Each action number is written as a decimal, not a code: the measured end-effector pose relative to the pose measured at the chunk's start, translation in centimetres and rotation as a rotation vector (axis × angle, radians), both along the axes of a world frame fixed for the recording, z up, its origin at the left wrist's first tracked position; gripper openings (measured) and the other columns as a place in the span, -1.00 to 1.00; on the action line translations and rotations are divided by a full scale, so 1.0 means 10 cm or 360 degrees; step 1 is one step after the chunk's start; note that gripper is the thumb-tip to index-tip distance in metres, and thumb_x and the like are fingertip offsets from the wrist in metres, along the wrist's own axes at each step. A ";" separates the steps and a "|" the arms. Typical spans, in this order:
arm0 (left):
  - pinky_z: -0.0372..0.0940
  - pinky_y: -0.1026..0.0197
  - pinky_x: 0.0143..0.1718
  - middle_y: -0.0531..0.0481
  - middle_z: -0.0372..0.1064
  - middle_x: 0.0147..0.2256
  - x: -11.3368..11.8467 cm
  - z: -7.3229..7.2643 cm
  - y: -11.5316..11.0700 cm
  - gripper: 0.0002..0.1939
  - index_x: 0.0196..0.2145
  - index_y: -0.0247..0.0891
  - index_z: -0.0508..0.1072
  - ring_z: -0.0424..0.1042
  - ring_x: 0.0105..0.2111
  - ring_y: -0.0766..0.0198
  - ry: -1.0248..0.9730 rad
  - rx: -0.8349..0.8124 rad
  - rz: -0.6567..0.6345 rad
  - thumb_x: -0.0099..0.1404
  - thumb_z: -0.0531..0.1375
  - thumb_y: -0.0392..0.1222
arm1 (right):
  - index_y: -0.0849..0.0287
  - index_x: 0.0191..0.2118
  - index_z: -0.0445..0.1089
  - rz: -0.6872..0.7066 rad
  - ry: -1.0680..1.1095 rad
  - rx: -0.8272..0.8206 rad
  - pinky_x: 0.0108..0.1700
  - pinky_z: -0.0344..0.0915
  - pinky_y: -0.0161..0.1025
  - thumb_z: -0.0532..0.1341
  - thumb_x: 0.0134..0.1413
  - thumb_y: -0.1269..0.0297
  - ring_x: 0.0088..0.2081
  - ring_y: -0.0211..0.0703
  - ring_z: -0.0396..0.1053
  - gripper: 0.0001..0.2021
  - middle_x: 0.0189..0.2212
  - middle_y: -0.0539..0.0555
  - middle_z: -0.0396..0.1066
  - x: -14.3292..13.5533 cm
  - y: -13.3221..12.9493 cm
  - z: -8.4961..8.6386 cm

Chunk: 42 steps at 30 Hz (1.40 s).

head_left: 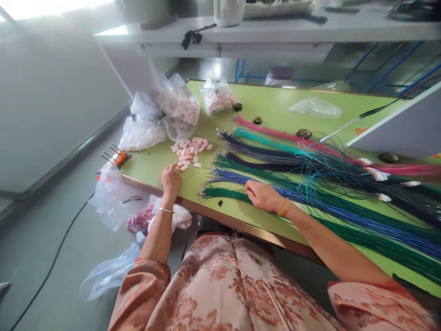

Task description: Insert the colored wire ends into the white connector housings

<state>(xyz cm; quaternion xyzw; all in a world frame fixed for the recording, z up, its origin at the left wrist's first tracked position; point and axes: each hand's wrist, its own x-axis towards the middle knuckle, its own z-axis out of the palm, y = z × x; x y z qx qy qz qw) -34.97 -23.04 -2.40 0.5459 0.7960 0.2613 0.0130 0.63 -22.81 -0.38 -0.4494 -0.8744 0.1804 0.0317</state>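
My left hand [171,180] is at the table's front edge, its fingertips pinched on a small white-and-pink connector housing [178,168]. That piece lies at the near side of a loose pile of similar housings [191,149]. My right hand [264,196] is over the wire bundles, fingers curled closed between the blue wires [234,176] and the nearest green wires [227,193]. What those fingers hold is hidden. Farther back run another green bundle [248,168], dark wires [241,143], teal wires [262,139] and pink wires [265,128], with metal-tipped ends toward the left.
Clear bags of housings [179,108] [218,97] and a white bag [143,133] stand at the back left. Tape rolls [258,120] lie behind the wires. An orange holder with metal prongs [119,158] sits at the left corner. Plastic bags [113,197] hang below the edge.
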 end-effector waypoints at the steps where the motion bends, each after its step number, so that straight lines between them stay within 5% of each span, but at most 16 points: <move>1: 0.25 0.06 -0.05 -0.24 0.48 -0.10 0.01 0.00 0.00 -0.68 -0.07 -0.26 0.48 0.42 -0.09 0.01 0.0017 -0.0015 0.0033 0.30 0.04 -0.24 | 0.21 -0.24 0.35 -0.0009 0.0079 -0.0047 -0.33 0.09 -0.28 0.04 0.20 0.37 -0.43 -0.21 0.29 -0.85 -0.40 0.09 0.45 0.01 0.00 0.01; 7: 0.26 0.16 -0.21 -0.15 0.48 -0.22 0.07 -0.03 -0.13 -0.82 -0.22 -0.22 0.44 0.45 -0.28 0.15 -0.0104 0.0194 -0.0102 0.25 0.09 -0.30 | 0.20 -0.28 0.37 0.0057 0.0486 -0.0402 -0.39 0.09 -0.33 0.12 0.05 0.27 -0.53 -0.30 0.21 -0.84 -0.57 -0.05 0.35 -0.18 0.06 0.04; 13: 0.33 0.25 -0.28 -0.09 0.49 -0.23 0.06 -0.09 -0.24 -0.84 -0.39 -0.25 0.36 0.47 -0.32 0.30 -0.1009 0.0726 -0.0080 0.20 0.20 -0.11 | 0.21 -0.44 0.36 0.0115 0.0657 -0.0629 -0.42 0.09 -0.34 0.14 -0.04 0.22 -0.52 -0.32 0.16 -0.84 -0.56 -0.05 0.33 -0.18 0.27 0.12; 17: 0.33 0.27 -0.28 -0.01 0.45 -0.30 0.07 -0.08 -0.28 -0.68 -0.19 -0.24 0.41 0.43 -0.39 0.39 -0.1447 0.0899 0.0052 0.09 0.29 -0.15 | 0.20 -0.51 0.32 -0.0078 0.0705 -0.0564 -0.45 0.06 -0.34 0.15 -0.10 0.25 -0.54 -0.35 0.11 -0.87 -0.60 -0.07 0.27 -0.02 0.35 0.24; 25: 0.28 0.35 -0.42 0.03 0.43 -0.39 0.49 0.12 -0.49 -0.60 -0.22 -0.24 0.46 0.41 -0.45 0.42 -0.2311 0.0463 -0.0103 0.01 0.41 -0.06 | 0.23 -0.43 0.33 0.0019 0.0949 -0.0661 -0.46 0.10 -0.37 0.15 -0.07 0.26 -0.54 -0.37 0.15 -0.87 -0.57 -0.07 0.28 -0.56 0.20 0.52; 31: 0.34 0.35 -0.38 0.00 0.48 -0.31 0.80 0.25 -0.66 -0.67 -0.25 -0.22 0.42 0.46 -0.40 0.40 -0.2659 0.0316 -0.0275 0.05 0.41 -0.15 | 0.22 -0.42 0.31 0.0190 0.1080 -0.0698 -0.46 0.10 -0.38 0.15 -0.04 0.27 -0.55 -0.38 0.13 -0.89 -0.60 -0.10 0.25 -1.00 0.15 0.58; 42: 0.39 0.32 -0.29 0.03 0.46 -0.32 1.06 0.26 -0.74 -0.71 -0.21 -0.21 0.48 0.47 -0.36 0.39 -0.2952 0.0134 -0.0392 0.09 0.38 -0.18 | 0.22 -0.44 0.35 0.0029 0.1187 -0.0487 -0.47 0.12 -0.38 0.20 -0.05 0.26 -0.53 -0.36 0.18 -0.87 -0.56 -0.03 0.35 -0.89 -0.15 0.46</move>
